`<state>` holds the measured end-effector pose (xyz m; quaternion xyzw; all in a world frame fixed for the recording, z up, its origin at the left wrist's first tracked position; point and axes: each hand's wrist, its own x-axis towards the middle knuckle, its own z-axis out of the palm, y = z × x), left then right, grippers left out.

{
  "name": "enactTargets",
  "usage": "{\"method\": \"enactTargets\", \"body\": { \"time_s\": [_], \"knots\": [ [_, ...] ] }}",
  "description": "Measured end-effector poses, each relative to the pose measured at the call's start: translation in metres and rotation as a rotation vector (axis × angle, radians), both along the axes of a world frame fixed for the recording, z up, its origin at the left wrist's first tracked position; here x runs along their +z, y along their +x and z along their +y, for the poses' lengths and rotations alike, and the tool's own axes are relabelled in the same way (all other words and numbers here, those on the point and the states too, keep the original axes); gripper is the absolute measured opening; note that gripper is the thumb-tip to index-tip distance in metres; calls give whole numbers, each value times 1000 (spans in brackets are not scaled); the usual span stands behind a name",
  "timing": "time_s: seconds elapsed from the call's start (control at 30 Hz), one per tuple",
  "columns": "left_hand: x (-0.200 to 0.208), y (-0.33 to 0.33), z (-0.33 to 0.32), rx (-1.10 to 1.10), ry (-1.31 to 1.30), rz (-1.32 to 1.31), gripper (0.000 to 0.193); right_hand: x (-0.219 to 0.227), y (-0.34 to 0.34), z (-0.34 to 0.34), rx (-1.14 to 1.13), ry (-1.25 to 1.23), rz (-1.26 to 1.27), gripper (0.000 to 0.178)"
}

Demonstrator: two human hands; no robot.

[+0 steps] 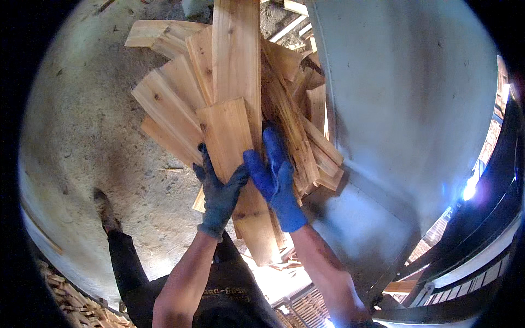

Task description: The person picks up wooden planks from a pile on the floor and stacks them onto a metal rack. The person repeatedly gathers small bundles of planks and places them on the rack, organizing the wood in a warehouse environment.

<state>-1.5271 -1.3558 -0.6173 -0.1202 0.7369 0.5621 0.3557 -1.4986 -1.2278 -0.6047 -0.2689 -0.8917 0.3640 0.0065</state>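
A short, flat wooden board [225, 134] lies on top of a longer board [236, 49] in a fanned pile of planks. My left hand [217, 194], in a dark grey-green work glove, spans the short board's near end, with fingers along its left edge and the thumb by its right. Just to the right, my right hand [279, 183] wears a blue glove. Its fingers are stretched out and apart from the thumb, which rests by the board's right edge. A dark, rough-edged plank [292, 117] lies beside those fingers.
Several more planks [169, 101] fan out to the left over a dusty concrete floor [93, 109]. A large grey panel [404, 82] borders the pile on the right. Wood scraps [71, 298] are heaped at the lower left. Bright light comes in at the lower middle and right.
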Motion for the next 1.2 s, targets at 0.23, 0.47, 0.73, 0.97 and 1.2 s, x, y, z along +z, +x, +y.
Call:
{"method": "enactTargets", "body": {
  "time_s": [0.23, 0.47, 0.73, 0.97, 1.2],
  "knots": [
    [-10, 24, -13, 314, 300, -255, 67, 36, -12, -29, 285, 295, -237, 87],
    [-19, 40, -24, 511, 489, -493, 50, 30, -32, -51, 247, 247, -205, 74],
    [10, -3, -23, 408, 311, -375, 63, 126, 172, -24, -640, -178, -240, 44],
    [13, -8, -10, 438, 275, -423, 70, 110, 221, -31, -1038, -501, -363, 49],
    [30, -17, -13, 493, 318, -400, 76, 138, 193, -37, -655, -441, -444, 59]
  ]
}}
